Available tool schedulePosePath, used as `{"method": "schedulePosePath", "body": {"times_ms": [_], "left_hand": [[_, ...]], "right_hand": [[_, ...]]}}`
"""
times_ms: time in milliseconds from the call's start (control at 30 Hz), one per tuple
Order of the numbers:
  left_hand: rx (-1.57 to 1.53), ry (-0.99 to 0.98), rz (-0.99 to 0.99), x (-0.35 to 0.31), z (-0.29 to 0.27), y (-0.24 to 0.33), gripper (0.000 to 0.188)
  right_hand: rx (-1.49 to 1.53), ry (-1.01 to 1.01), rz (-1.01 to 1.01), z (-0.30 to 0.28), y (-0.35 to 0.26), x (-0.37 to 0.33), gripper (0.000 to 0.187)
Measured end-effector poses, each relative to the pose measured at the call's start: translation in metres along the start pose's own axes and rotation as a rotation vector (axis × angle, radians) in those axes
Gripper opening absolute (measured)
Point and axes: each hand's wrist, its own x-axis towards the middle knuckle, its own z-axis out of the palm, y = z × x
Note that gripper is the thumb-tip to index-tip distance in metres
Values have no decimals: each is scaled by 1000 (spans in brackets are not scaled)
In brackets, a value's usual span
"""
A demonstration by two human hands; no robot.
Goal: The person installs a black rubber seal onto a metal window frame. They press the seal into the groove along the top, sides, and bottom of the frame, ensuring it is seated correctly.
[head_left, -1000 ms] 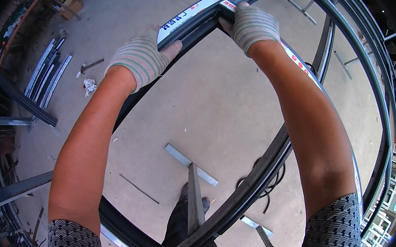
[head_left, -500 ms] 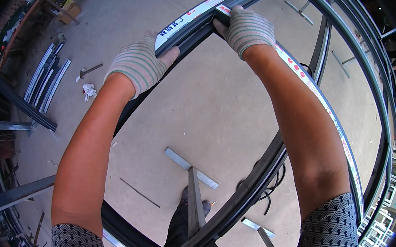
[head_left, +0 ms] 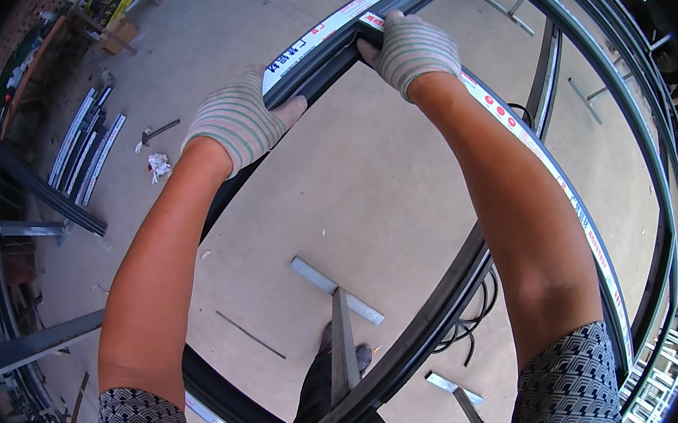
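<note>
My left hand [head_left: 237, 122], in a striped knit glove, is closed round the dark metal window-frame profile [head_left: 313, 77], its thumb on the near side. White protective film with print covers this profile's top. My right hand [head_left: 416, 53], gloved alike, grips the end of a second dark profile [head_left: 521, 130], where it meets the first at a corner. That second profile also carries printed film and runs back beneath my right forearm. My right fingertips are partly hidden behind the bar.
A metal stand [head_left: 337, 290] is on the floor by my feet, under the near profile [head_left: 435, 321]. Cut profiles [head_left: 85, 148], a hammer [head_left: 157, 131] and crumpled white paper [head_left: 160, 165] lie at left. Black cable [head_left: 472, 320] coils at right, near more long curved-looking profiles [head_left: 617, 84].
Both hands keep their grip. The corner and my right hand have shifted slightly left in view, while floor objects appear a little farther right and lower.
</note>
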Motion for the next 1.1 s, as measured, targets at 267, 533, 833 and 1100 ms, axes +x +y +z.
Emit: {"method": "schedulePosePath", "body": {"times_ms": [267, 533, 833, 1100], "left_hand": [[31, -6, -36, 1, 1, 9, 101], [-6, 4, -41, 0, 1, 10, 91], [38, 127, -11, 27, 8, 39, 92], [136, 150, 25, 84, 3, 98, 82]], "right_hand": [[-34, 30, -101, 0, 48, -33, 63], [52, -90, 106, -47, 153, -163, 87], [-17, -27, 124, -44, 194, -204, 90], [-27, 55, 78, -31, 207, -206, 92]]}}
